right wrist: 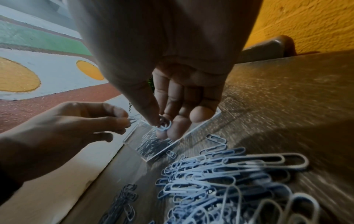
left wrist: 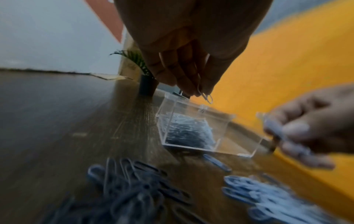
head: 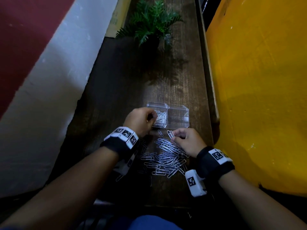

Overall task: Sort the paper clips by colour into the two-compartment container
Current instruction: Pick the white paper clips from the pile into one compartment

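A clear two-compartment container stands on the dark wooden table. Its left compartment holds several paper clips; the right one looks empty. My left hand hovers over the left compartment and pinches a thin paper clip between thumb and fingertips. My right hand sits just in front of the container and pinches white paper clips, seen also as clips in the right wrist view. A loose pile of white clips lies between my wrists, with darker clips to its left.
A potted fern stands at the far end of the narrow table. An orange wall runs along the right edge, a white and red wall along the left. A cardboard box lies beside the fern.
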A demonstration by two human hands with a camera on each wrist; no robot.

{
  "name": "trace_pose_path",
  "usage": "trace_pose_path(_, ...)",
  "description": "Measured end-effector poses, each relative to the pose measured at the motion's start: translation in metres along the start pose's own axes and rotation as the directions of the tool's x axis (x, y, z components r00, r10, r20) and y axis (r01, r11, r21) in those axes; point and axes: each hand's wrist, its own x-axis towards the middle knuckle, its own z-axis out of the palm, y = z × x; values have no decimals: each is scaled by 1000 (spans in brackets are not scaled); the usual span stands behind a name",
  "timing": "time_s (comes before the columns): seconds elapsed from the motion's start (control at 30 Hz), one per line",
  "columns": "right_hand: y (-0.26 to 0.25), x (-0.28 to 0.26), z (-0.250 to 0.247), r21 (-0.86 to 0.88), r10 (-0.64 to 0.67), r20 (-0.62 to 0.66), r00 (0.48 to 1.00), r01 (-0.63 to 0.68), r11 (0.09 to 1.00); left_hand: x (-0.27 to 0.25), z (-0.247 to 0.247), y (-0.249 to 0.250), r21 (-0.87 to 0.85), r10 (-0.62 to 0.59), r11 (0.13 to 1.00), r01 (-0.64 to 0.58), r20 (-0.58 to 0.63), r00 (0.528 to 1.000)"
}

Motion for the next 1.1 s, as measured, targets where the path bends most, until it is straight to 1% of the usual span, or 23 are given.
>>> trace_pose_path(0.03,-2,1,0,-13,-18,-9,1000,18,1000,7,1,0,66,24,997,-25,23,999)
trace_pose_path(0.13,-15,7,0,-128,-106,-51,993,99,987,18,8,-4,228,64,970,-85,96,993)
trace_pose_path(0.2,-26,14,-1,-199,-171,-74,982,154,968,16,11,-7,284,108,948,-141,130,986)
trace_pose_path(0.27,-38,24,-1,-285,-223,-81,971,192,939,9,13,-11,278,176,940,-197,99,979)
trace_pose_path(0.37,-54,41,2,-418,-302,-63,951,250,873,-8,10,-19,239,213,950,-200,-28,977)
trace_pose_path(0.4,-59,45,4,-460,-317,-44,948,262,848,-16,10,-21,219,211,956,-196,-50,976)
trace_pose_path(0.47,-67,51,9,-551,-339,-11,941,277,787,-35,9,-25,188,204,963,-195,-27,979)
trace_pose_path(0.53,-71,56,13,-610,-336,8,942,271,744,-58,12,-28,198,190,961,-194,40,981)
trace_pose_path(0.67,-67,59,17,-630,-286,8,958,227,743,-96,27,-37,251,83,960,-126,174,981)
trace_pose_path(0.77,-63,50,16,-608,-350,14,937,286,741,-105,33,-37,295,16,950,-106,290,957)
trace_pose_path(0.8,-61,44,15,-599,-382,12,924,313,737,-107,34,-37,313,7,944,-107,305,952)
trace_pose_path(0.87,-53,28,15,-594,-429,13,903,352,723,-107,33,-39,325,8,939,-109,298,955)
trace_pose_path(0.93,-37,9,21,-590,-465,42,884,398,703,-106,32,-41,312,30,943,-115,264,964)
trace_pose_path(1.0,-18,-12,32,-597,-478,111,872,443,669,-105,30,-45,334,23,937,-107,244,969)
trace_pose_path(1.1,14,-39,49,-595,-458,241,855,504,626,-103,26,-52,342,15,935,-90,216,976)
